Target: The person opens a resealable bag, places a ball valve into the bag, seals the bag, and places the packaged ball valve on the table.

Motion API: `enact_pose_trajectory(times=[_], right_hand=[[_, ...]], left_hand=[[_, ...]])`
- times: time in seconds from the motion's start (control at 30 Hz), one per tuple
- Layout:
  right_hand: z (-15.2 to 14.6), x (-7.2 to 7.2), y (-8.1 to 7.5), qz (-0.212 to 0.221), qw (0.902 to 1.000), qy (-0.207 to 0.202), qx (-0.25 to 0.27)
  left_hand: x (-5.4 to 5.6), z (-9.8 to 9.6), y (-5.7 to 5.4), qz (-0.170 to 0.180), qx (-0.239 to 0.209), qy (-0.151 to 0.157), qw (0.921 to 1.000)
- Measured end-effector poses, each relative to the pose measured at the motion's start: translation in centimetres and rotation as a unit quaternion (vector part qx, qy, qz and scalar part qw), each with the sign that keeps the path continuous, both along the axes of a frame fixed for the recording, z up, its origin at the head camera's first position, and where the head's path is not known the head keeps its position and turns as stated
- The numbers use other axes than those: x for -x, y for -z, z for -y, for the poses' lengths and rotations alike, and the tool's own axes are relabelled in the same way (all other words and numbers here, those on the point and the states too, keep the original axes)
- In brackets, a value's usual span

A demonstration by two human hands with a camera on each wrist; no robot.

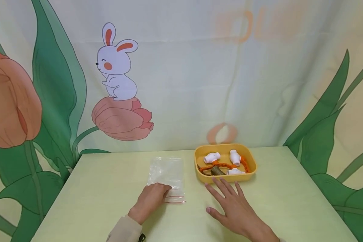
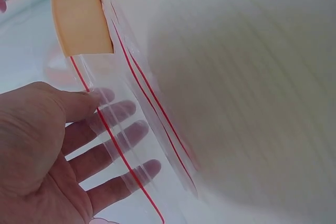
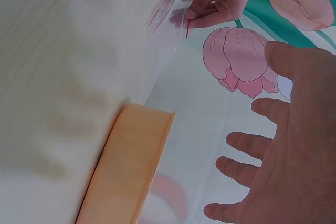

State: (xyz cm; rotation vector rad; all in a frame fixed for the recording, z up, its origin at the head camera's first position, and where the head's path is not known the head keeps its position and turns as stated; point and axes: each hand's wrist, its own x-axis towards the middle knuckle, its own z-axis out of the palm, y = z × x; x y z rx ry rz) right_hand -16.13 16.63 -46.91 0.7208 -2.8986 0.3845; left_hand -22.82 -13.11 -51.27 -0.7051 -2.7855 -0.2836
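Note:
My left hand [image 1: 151, 198] pinches the top layer of clear zip-lock bags [image 1: 167, 169] between thumb and fingers. In the left wrist view, the fingers show through the lifted plastic, below its red seal strip [image 2: 118, 148]. Other bags with red strips lie under it on the table. My right hand [image 1: 236, 210] hovers with fingers spread just in front of a yellow plastic tray [image 1: 248, 177], holding nothing. Inside the tray are white tubular plastic pieces [image 1: 211, 157], orange strips [image 1: 225, 165] and a brownish, bark-like piece [image 1: 217, 171].
The pale table [image 1: 96, 195] reaches back to a hanging cloth [image 1: 181, 84] printed with tulips and a rabbit. The tray stands near the table's back edge, to the right of the bags.

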Motion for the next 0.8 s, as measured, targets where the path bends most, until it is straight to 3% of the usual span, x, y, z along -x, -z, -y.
enact_pose_trajectory(times=[0.5, 0.67, 0.8], right_hand=[[-0.1, 0.3, -0.2, -0.046, 0.9989, -0.005, 0.004], [0.0, 0.4, -0.5, -0.040, 0.9992, -0.003, 0.006], [0.2, 0.6, -1.2, -0.046, 0.9989, -0.003, 0.009]], left_hand=[[0.2, 0.3, -0.6, -0.016, -0.005, -0.020, 0.9997], [-0.1, 0.3, -1.5, -0.024, -0.015, -0.028, 0.9992], [-0.4, 0.3, -2.4, -0.051, -0.032, -0.034, 0.9976]])
